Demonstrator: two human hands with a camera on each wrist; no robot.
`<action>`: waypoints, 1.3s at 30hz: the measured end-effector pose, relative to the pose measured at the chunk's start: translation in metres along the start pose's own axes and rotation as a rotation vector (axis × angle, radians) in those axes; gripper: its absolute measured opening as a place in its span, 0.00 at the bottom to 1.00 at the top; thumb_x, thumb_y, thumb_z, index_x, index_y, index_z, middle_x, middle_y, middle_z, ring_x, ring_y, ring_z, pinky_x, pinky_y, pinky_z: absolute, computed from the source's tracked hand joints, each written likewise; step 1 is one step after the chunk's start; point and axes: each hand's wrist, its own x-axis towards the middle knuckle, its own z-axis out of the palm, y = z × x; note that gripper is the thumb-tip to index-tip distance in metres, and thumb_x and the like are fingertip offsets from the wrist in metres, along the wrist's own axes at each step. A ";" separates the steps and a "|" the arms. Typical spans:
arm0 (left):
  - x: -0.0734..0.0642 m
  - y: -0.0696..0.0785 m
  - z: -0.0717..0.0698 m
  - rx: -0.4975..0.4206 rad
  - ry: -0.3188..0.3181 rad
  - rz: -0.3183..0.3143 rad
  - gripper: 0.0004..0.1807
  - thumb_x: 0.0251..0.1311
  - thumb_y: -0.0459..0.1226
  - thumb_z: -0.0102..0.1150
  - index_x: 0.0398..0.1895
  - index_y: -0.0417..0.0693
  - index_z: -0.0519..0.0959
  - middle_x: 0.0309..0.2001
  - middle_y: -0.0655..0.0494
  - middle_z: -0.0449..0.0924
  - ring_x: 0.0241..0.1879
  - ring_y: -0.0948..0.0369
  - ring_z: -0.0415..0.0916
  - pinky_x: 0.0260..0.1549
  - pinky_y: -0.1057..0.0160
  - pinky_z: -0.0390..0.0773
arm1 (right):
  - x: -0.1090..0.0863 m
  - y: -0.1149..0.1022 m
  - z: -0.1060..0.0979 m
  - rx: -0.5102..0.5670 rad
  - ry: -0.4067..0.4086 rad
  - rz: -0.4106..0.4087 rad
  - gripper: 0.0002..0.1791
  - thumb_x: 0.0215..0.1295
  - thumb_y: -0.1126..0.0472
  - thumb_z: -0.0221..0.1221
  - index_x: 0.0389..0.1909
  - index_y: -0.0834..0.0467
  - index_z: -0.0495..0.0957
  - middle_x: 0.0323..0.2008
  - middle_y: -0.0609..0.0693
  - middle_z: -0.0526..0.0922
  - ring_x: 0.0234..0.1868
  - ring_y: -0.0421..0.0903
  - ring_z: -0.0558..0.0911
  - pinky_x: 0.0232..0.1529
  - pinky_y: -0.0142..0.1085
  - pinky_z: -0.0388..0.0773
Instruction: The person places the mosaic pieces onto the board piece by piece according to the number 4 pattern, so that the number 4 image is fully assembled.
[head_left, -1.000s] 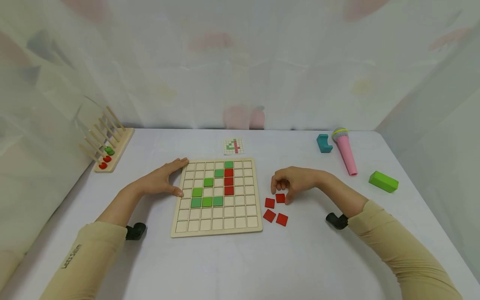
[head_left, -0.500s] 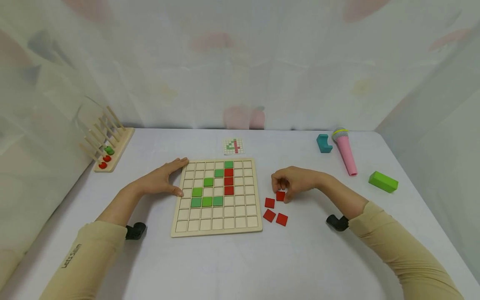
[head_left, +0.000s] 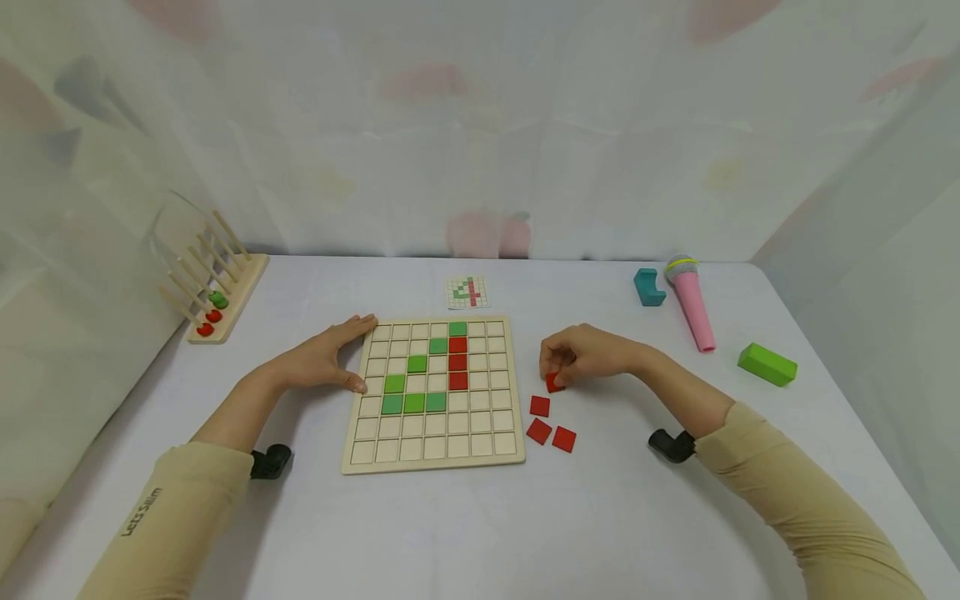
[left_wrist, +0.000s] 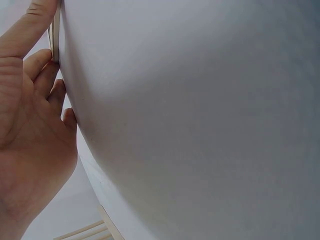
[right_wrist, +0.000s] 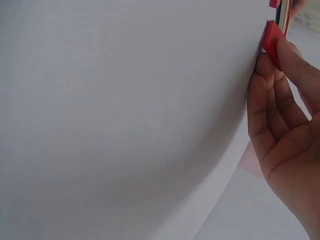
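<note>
A wooden grid board [head_left: 435, 464] lies on the table with green tiles [head_left: 414, 404] and a column of red tiles [head_left: 457, 362] set in its squares. Along the board's left edge rests my left hand [head_left: 322, 357], thumb and fingers spread and touching the rim. In the left wrist view, the left hand [left_wrist: 37, 135] meets the edge of the board [left_wrist: 55, 35]. To the right of the board, my right hand [head_left: 585, 354] pinches a red square tile [head_left: 553, 383] between thumb and fingers. The right wrist view shows that tile [right_wrist: 273, 44] tilted. Several loose red tiles [head_left: 539, 406] lie just below.
Behind the board lies a small pattern card [head_left: 467, 292]. A pegged wooden stand [head_left: 240, 292] is at the left. At the right are a teal block [head_left: 648, 287], a pink toy microphone [head_left: 693, 308] and a green block [head_left: 767, 364].
My right hand has closed its fingers on one red tile, tilted it up and shifted it slightly left and away from me. The left hand stays at the board's edge.
</note>
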 end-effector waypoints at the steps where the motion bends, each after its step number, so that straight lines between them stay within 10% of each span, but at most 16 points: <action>1: 0.000 0.000 0.000 -0.001 -0.001 -0.002 0.67 0.40 0.49 0.79 0.80 0.44 0.47 0.81 0.42 0.40 0.80 0.41 0.30 0.75 0.32 0.35 | 0.001 -0.001 0.000 0.003 0.011 0.000 0.07 0.61 0.67 0.65 0.37 0.52 0.81 0.32 0.47 0.83 0.35 0.42 0.78 0.41 0.33 0.80; 39: 0.000 0.001 0.000 0.006 0.003 0.027 0.66 0.41 0.48 0.79 0.79 0.40 0.47 0.80 0.37 0.40 0.80 0.38 0.30 0.76 0.34 0.31 | 0.055 -0.074 0.041 0.050 0.214 -0.045 0.08 0.60 0.66 0.64 0.38 0.53 0.86 0.33 0.46 0.87 0.34 0.38 0.82 0.36 0.28 0.81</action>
